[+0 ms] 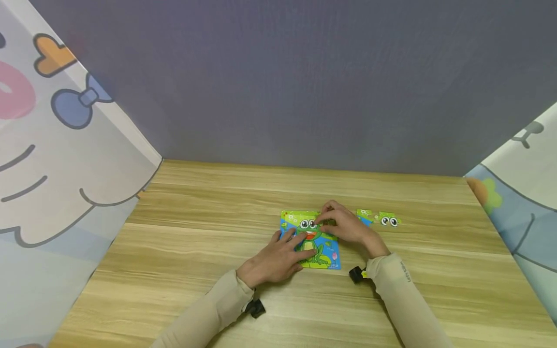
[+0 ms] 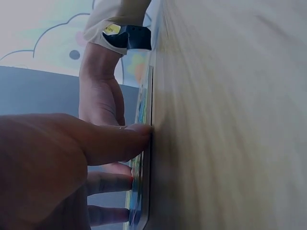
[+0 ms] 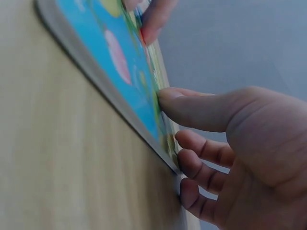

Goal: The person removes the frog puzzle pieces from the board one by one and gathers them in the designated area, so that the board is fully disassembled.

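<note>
A frog jigsaw puzzle [image 1: 332, 249] in green and blue lies flat on the table. My left hand [image 1: 278, 256] is spread over its lower left part, with fingers straight on the picture; in the left wrist view, the left thumb [image 2: 120, 141] touches the board's edge. At the upper right corner, my right hand [image 1: 345, 224] has bent fingers and pinches a puzzle piece [image 3: 169, 143] that is mostly hidden. In the right wrist view, the right thumb [image 3: 196, 110] touches the picture surface while the other fingertips sit at the board's edge.
Loose pieces lie right of the puzzle: a green and blue piece [image 1: 364, 217] and a piece with frog eyes [image 1: 389, 220]. The wood-grain table [image 1: 209, 208] meets a grey panel [image 1: 278, 87] behind, and cartoon-printed walls [image 1: 56, 159] flank both sides.
</note>
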A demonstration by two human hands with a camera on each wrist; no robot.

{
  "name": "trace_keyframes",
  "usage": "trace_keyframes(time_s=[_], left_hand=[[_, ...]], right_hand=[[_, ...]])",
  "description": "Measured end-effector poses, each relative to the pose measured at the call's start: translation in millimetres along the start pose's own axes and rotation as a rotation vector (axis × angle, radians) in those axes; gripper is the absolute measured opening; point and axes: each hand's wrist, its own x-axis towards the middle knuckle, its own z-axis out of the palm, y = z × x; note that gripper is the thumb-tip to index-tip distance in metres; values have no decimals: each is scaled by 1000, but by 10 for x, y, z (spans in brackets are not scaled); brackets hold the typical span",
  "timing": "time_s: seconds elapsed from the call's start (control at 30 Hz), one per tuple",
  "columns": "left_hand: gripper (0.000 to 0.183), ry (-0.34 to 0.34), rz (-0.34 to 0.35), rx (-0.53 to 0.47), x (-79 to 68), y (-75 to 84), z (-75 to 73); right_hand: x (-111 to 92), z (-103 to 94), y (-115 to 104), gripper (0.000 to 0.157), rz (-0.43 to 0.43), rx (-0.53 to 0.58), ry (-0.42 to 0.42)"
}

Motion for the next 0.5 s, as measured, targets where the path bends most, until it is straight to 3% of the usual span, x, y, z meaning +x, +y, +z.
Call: trace_keyframes(time_s=[0.5], left_hand=[[50,-4,-6,11,8,-4,16]], right_hand=[[5,19,-19,18,-12,-29,-42]])
